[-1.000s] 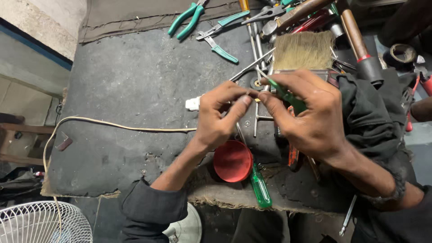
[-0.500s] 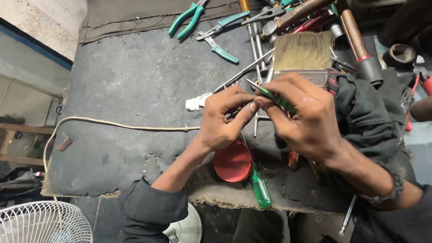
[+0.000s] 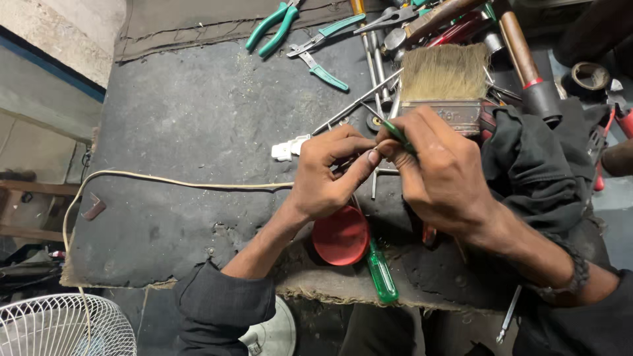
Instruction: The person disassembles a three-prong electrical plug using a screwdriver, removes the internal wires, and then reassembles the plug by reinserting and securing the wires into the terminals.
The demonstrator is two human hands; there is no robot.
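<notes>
**Hands meet over a small green tool**

Right hand (image 3: 438, 175) pinches a thin green-handled tool (image 3: 397, 132), tip angled toward the left fingertips. Left hand (image 3: 330, 175) is clenched on something small; what it is, cannot tell. One white plug (image 3: 285, 149) beside left fingers, one red lid (image 3: 340, 235) and one green screwdriver (image 3: 382, 271) beneath them, one paintbrush (image 3: 446, 84) beyond.

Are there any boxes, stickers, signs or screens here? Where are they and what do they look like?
No boxes, signs or screens are in view.
Stamped mark: on the silver metal band of the wide paintbrush, just beyond the right hand; faint embossed lettering, partly hidden by the fingers.
</notes>
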